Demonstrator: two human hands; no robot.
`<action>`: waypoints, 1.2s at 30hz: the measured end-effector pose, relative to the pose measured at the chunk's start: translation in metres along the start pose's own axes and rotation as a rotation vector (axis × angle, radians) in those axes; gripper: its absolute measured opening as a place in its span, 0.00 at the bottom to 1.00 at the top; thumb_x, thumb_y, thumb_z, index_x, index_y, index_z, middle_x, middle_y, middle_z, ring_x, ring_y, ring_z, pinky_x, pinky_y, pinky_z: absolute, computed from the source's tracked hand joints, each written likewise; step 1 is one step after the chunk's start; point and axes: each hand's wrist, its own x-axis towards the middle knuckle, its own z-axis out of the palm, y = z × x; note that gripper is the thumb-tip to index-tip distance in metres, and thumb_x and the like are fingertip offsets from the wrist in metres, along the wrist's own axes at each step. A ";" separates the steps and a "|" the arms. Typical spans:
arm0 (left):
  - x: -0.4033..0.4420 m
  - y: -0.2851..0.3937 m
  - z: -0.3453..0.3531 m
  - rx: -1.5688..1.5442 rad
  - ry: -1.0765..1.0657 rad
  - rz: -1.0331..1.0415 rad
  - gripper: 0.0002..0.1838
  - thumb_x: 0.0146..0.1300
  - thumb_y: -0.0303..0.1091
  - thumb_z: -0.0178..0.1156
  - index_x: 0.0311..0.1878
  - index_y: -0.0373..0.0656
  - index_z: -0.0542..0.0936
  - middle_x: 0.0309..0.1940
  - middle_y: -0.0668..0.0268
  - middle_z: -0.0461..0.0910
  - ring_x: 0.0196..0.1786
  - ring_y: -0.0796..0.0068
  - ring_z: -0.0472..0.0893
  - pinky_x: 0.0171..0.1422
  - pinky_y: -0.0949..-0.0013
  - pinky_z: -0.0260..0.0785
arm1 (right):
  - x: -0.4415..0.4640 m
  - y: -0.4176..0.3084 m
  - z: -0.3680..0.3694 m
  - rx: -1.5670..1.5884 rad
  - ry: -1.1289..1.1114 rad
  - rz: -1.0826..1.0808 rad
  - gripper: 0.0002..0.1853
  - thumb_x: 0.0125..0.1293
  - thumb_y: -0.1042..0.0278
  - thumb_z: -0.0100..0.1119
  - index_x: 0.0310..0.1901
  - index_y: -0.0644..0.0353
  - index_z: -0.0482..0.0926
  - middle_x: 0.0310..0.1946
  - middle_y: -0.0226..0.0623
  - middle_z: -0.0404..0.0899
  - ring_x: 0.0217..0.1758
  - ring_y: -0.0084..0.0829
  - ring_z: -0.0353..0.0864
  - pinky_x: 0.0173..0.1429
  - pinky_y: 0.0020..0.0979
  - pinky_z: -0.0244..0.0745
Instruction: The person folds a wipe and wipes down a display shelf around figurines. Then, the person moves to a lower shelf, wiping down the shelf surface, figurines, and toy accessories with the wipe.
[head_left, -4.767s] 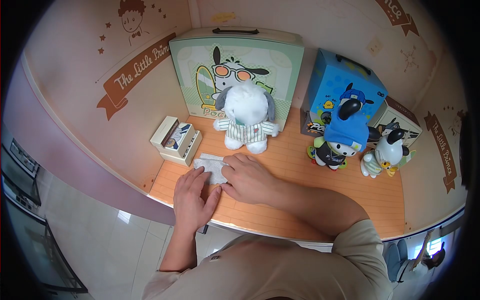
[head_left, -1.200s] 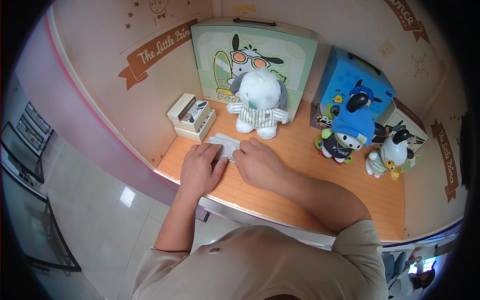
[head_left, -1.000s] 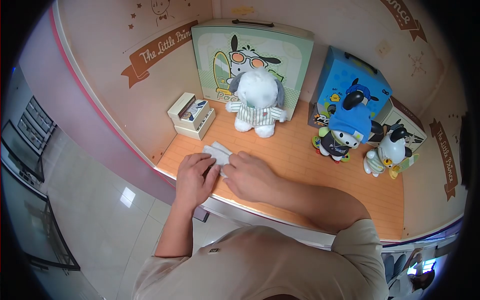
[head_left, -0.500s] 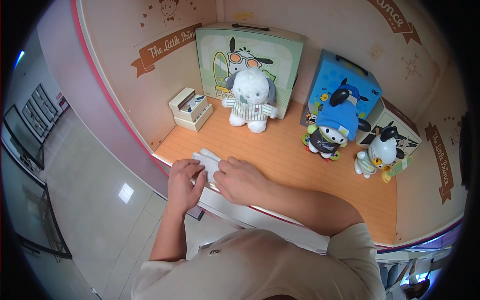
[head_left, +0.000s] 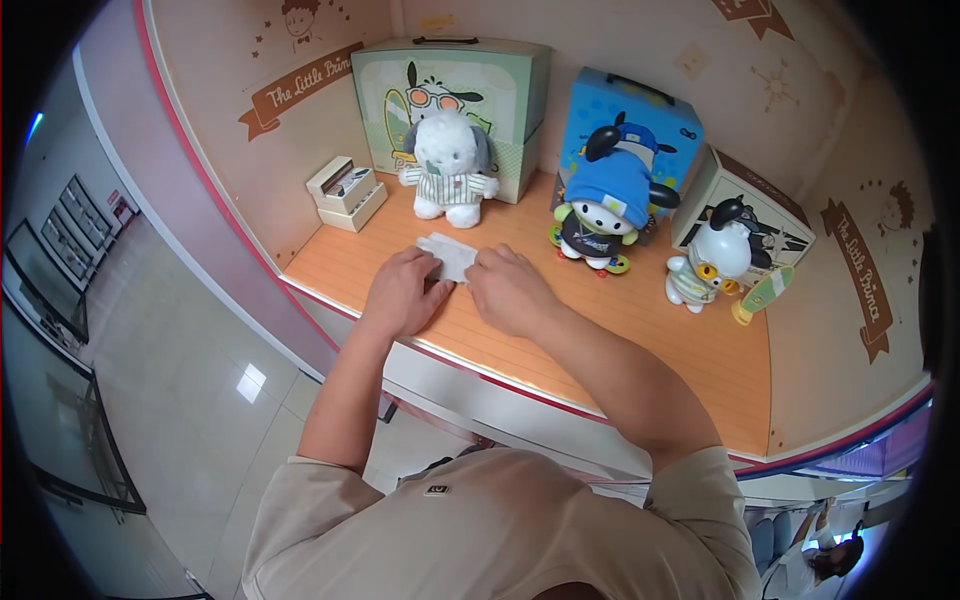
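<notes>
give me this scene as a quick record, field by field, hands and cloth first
left hand: fingers at left side of cloth
right hand: fingers at right side of cloth
cloth: white, folded, on shelf, between hands
shelf: orange, wood-look
plush: white, grey ears, striped top, before green box
small boxes: cream, left of plush
blue-hat figure: before blue box
yellow-glasses figure: before white box

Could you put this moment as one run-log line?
left hand: at pale cloth | right hand: at same cloth | plush toy: beyond cloth | green box: behind toy
</notes>
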 end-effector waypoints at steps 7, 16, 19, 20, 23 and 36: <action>-0.049 0.048 -0.008 -0.093 0.060 -0.181 0.13 0.67 0.35 0.71 0.45 0.32 0.90 0.41 0.55 0.86 0.43 0.55 0.84 0.53 0.59 0.78 | -0.048 -0.024 -0.029 0.092 -0.060 -0.129 0.07 0.73 0.67 0.63 0.45 0.58 0.88 0.45 0.41 0.81 0.52 0.45 0.78 0.58 0.43 0.78; -0.090 0.057 -0.002 -0.055 0.203 -0.176 0.11 0.65 0.31 0.71 0.45 0.34 0.91 0.42 0.56 0.87 0.44 0.56 0.84 0.59 0.58 0.76 | -0.057 -0.036 -0.033 0.151 -0.086 -0.221 0.08 0.74 0.66 0.63 0.46 0.58 0.89 0.46 0.41 0.82 0.52 0.44 0.78 0.58 0.43 0.78; -0.084 0.061 -0.004 -0.019 0.152 -0.196 0.12 0.65 0.31 0.71 0.47 0.34 0.91 0.45 0.55 0.87 0.46 0.56 0.84 0.61 0.57 0.75 | -0.054 -0.031 -0.035 0.123 -0.108 -0.197 0.09 0.74 0.65 0.63 0.46 0.58 0.89 0.47 0.41 0.82 0.53 0.44 0.79 0.59 0.43 0.78; -0.078 0.062 -0.004 -0.006 0.109 -0.204 0.13 0.66 0.32 0.70 0.48 0.34 0.90 0.47 0.55 0.87 0.48 0.56 0.84 0.62 0.58 0.75 | -0.052 -0.030 -0.036 0.086 -0.123 -0.175 0.09 0.74 0.65 0.63 0.46 0.58 0.89 0.47 0.41 0.83 0.53 0.44 0.79 0.59 0.43 0.78; -0.059 0.062 -0.005 0.022 0.029 -0.217 0.14 0.67 0.33 0.70 0.51 0.35 0.90 0.52 0.54 0.86 0.51 0.55 0.84 0.65 0.58 0.74 | -0.049 -0.022 -0.039 0.009 -0.150 -0.131 0.09 0.74 0.65 0.62 0.46 0.58 0.89 0.48 0.41 0.83 0.54 0.45 0.79 0.60 0.43 0.78; 0.015 0.034 0.052 0.116 -0.115 0.004 0.30 0.76 0.53 0.63 0.68 0.38 0.82 0.64 0.53 0.81 0.64 0.52 0.82 0.75 0.51 0.68 | -0.043 0.033 -0.022 -0.043 -0.052 0.125 0.11 0.73 0.68 0.62 0.51 0.61 0.88 0.52 0.44 0.85 0.58 0.50 0.82 0.65 0.46 0.78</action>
